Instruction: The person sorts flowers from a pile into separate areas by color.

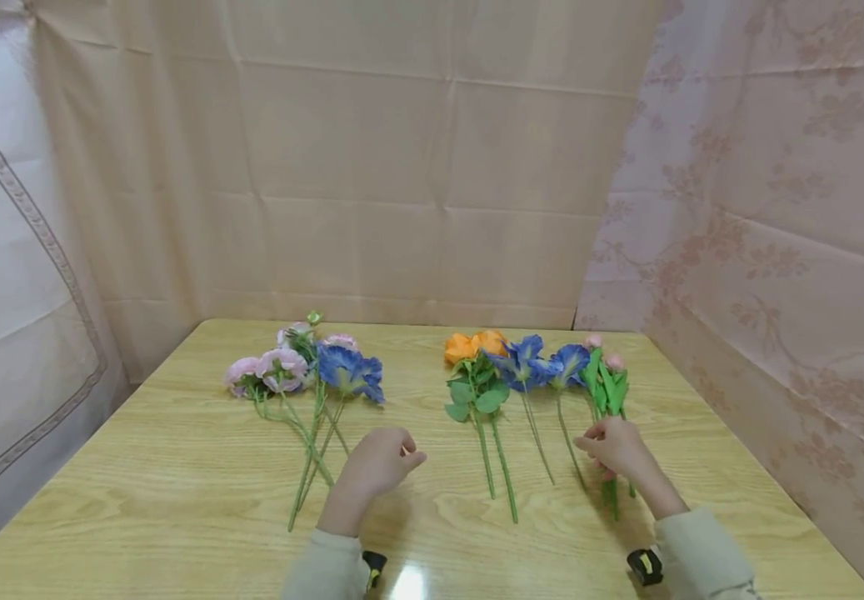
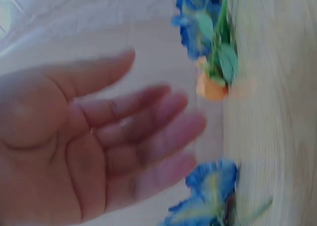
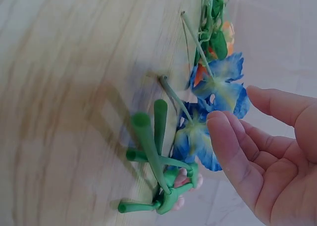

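- Fingers (image 1: 411, 461) of the left hand (image 1: 373, 468), head view: loosely bent, around nothing, over the middle of the worktop (image 1: 199, 517), just beside stems of pale purple flowers (image 1: 282, 369) and a single blue flower (image 1: 351, 371), towards the left edge.
- Right hand (image 1: 619, 447), head view: over the stems of pink tulips (image 1: 611, 390) near the right edge; long axis from far edge to near edge, blooms farthest. Much nearer to this hand than to the left. Farther in, two blue flowers (image 1: 568, 364) and orange flowers (image 1: 461, 348).
- Left wrist view, blurred: palm bare, fingers nearly straight, nothing held.
- Right wrist view: fingertips slightly parted, nothing gripped; tulip stems just beside, no contact visible.
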Motion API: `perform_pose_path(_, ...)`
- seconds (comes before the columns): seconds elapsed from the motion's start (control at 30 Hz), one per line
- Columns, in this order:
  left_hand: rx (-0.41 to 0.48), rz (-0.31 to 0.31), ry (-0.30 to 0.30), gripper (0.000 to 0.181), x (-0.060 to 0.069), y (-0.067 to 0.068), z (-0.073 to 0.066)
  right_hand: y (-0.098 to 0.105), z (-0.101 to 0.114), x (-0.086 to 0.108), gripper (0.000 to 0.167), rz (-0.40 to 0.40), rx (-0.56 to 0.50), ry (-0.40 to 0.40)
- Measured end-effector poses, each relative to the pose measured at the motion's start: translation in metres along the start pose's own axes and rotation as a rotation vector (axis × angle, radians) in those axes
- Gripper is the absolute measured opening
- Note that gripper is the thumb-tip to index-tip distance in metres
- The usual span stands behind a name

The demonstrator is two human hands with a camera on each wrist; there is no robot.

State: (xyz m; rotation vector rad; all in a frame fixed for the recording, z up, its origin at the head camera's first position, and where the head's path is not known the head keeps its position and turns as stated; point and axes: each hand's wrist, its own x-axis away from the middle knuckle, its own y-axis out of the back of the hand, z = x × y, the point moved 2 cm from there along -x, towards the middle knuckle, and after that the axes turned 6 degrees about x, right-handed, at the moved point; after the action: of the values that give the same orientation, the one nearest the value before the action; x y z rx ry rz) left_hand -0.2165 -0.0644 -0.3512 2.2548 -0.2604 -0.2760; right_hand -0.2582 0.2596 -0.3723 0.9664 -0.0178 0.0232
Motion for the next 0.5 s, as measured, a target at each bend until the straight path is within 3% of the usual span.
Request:
perform_pose_path(0.1, -0.091, -0.115, 0.114, 0.018, -0.001, 0.012, 0.011, -0.002, 0.001, 0.001, 0.023, 0.006, -0.012, 0.0)
perform_pose_path(0.23, -0.104, -0.204, 0.269, 0.034, 0.0, 0.027, 0.029, -0.003, 0.002, 0.001, 0.021, 0.014, -0.02, -0.004)
perform_pose_path(0.37, -0.072, -0.226, 0.355, 0.042, 0.003, 0.038, 0.048, -0.004, 0.004, 0.001, 0.02, 0.014, -0.014, 0.004)
perform_pose_path(0.5, -0.054, -0.238, 0.43, 0.033, 0.006, 0.044, 0.064, -0.005, 0.006, 0.002, 0.021, 0.023, -0.009, 0.013)
